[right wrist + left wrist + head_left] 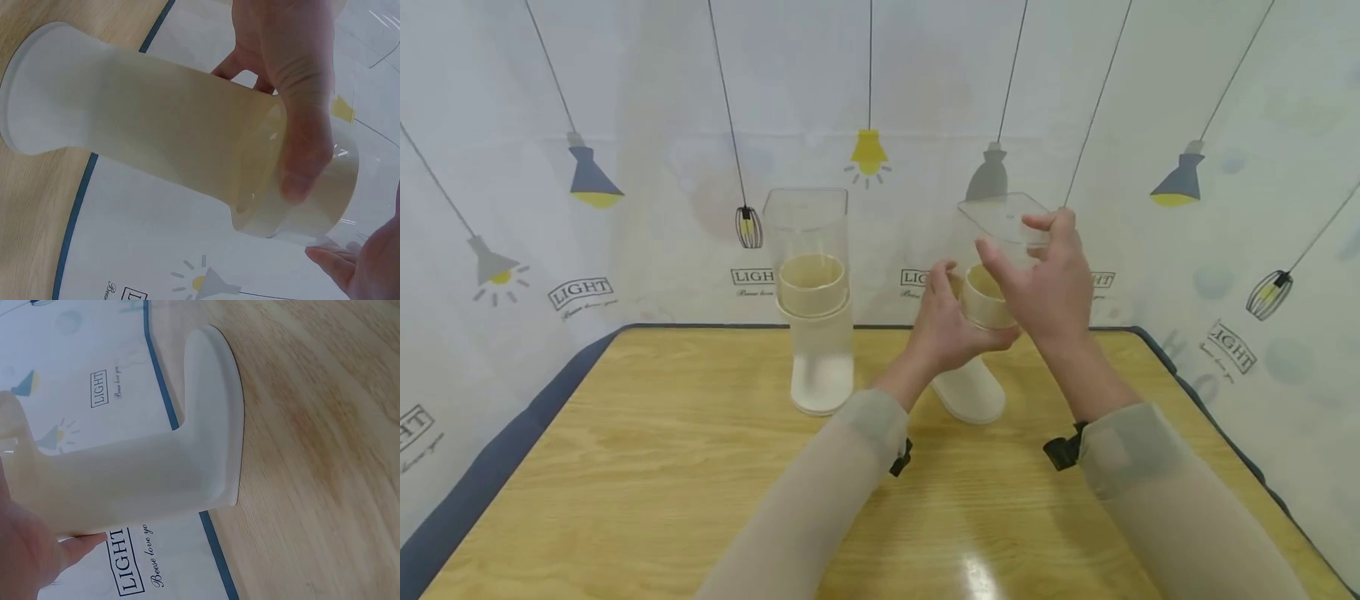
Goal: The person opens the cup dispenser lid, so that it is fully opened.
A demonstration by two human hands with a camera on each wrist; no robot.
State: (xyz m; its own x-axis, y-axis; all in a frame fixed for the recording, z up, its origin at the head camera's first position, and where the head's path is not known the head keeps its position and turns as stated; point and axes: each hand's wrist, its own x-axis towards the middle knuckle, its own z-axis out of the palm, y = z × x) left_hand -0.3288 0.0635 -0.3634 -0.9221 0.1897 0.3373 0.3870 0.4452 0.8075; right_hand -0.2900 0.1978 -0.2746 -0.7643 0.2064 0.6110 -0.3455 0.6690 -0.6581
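On the table's right half stands a cream dispenser-like stand [970, 392] with a flat rounded foot and a round collar [985, 300] on top. My left hand [951, 325] grips it around the collar, the thumb across its side in the right wrist view. A clear plastic container [1011, 212] rises above the collar, tilted in the head view. My right hand [1051, 279] holds the container by its right side, thumb and fingers bent around it. The left wrist view shows the stand's column [131, 481] and foot [215, 419], with the foot at the table.
To the left stands a matching cream stand [822, 367] topped by an upright clear container [805, 217]. Both are near the back edge of the wooden table [662, 467]. Behind is a white cloth [662, 275] printed with lamps.
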